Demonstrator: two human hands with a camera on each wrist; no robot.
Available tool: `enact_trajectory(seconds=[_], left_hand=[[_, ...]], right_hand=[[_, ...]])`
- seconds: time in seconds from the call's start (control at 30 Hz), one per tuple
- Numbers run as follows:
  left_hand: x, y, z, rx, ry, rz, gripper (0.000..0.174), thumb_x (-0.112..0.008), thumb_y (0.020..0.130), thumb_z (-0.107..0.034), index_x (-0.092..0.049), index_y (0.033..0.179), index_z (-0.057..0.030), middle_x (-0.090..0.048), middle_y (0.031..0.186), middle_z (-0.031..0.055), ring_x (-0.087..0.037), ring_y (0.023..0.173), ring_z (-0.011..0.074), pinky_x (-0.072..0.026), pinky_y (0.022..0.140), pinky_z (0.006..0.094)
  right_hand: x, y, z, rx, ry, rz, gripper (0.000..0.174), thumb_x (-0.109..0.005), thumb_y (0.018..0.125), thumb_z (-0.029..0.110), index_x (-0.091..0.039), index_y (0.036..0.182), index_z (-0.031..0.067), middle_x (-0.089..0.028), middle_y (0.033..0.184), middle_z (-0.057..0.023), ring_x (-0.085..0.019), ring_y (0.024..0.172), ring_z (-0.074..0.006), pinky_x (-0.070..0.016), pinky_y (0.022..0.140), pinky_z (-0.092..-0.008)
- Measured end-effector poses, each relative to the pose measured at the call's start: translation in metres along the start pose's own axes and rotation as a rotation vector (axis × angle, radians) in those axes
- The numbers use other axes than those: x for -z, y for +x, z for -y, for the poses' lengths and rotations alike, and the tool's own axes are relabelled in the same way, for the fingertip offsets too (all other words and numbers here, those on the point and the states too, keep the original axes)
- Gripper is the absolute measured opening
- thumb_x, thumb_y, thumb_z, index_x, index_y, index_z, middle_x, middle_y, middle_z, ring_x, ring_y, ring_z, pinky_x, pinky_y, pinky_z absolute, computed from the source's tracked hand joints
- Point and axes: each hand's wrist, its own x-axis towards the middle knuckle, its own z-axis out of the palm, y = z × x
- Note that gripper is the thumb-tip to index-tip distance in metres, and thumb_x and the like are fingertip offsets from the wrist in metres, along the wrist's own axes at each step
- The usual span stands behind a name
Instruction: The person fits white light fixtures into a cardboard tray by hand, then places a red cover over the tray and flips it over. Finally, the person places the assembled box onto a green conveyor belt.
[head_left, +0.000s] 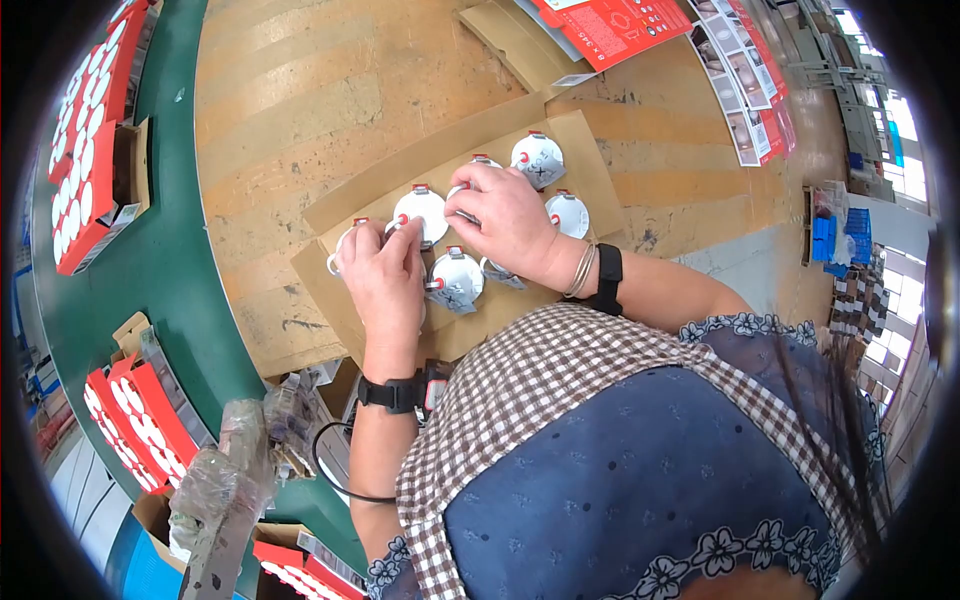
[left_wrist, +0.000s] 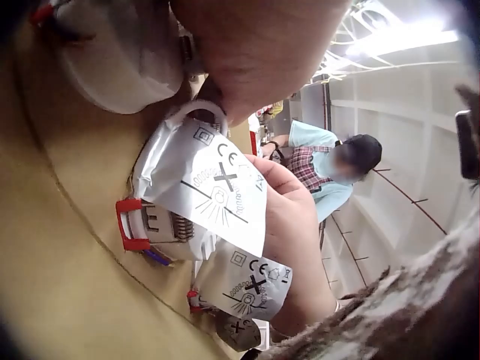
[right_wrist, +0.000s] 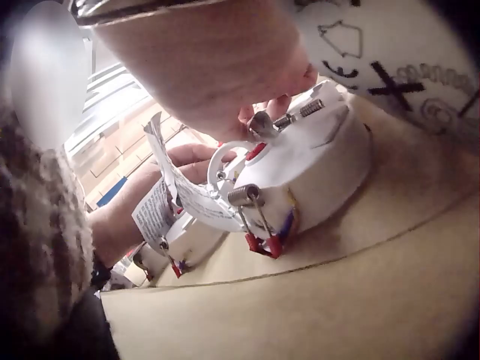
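Note:
Round white lamps with red-tipped spring clips lie in a shallow cardboard tray (head_left: 590,150). In the head view my left hand (head_left: 385,285) has its fingers curled at the leftmost lamp (head_left: 340,250), the fingertips beside another lamp (head_left: 425,208). My right hand (head_left: 515,225) bends its fingers and thumb round a white part at the middle of the group; the hand hides much of it. Silver printed labels (left_wrist: 221,184) stand up from lamps in the left wrist view. In the right wrist view my right hand (right_wrist: 210,67) reaches over a lamp (right_wrist: 315,165) near its spring clip.
Red printed boxes (head_left: 620,30) lie at the tray's far side. More red and white boxes (head_left: 85,190) stand on the green surface (head_left: 185,200) at the left. Plastic-wrapped metal (head_left: 225,480) stands at lower left. A person (left_wrist: 315,157) is across from me.

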Motion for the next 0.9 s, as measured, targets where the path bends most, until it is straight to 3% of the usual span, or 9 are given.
enact_trajectory(seconds=[0.57, 0.63, 0.9], left_hand=[[-0.0001, 0.0008, 0.0002, 0.007, 0.001, -0.008, 0.014, -0.080, 0.079, -0.012, -0.080, 0.093, -0.0162, -0.061, 0.089, 0.0067, -0.059, 0.096, 0.0303, -0.0443, 0.090, 0.0464], [0.0003, 0.0007, -0.0001, 0.005, 0.003, -0.010, 0.015, -0.080, 0.079, -0.012, -0.080, 0.093, -0.0162, -0.061, 0.090, 0.0067, -0.059, 0.096, 0.0302, -0.0444, 0.090, 0.0463], [0.0010, 0.0013, -0.0014, 0.000, 0.019, -0.025, 0.014, -0.080, 0.079, -0.013, -0.080, 0.093, -0.0159, -0.062, 0.090, 0.0071, -0.060, 0.096, 0.0305, -0.0448, 0.089, 0.0463]], right_hand=[[-0.0056, 0.0001, 0.0018, 0.005, 0.043, -0.038, 0.008, -0.072, 0.085, 0.014, -0.072, 0.082, 0.0072, -0.064, 0.097, -0.0074, -0.065, 0.093, -0.0277, -0.0497, 0.085, -0.0443], [-0.0063, -0.0011, 0.0000, 0.019, 0.036, -0.037, 0.007, -0.075, 0.082, 0.012, -0.072, 0.085, 0.0063, -0.064, 0.105, -0.0093, -0.064, 0.092, -0.0293, -0.0511, 0.081, -0.0422], [-0.0048, -0.0010, 0.0029, 0.002, 0.023, -0.028, 0.008, -0.076, 0.082, 0.012, -0.072, 0.085, 0.0061, -0.065, 0.106, -0.0096, -0.064, 0.093, -0.0298, -0.0512, 0.082, -0.0425]])
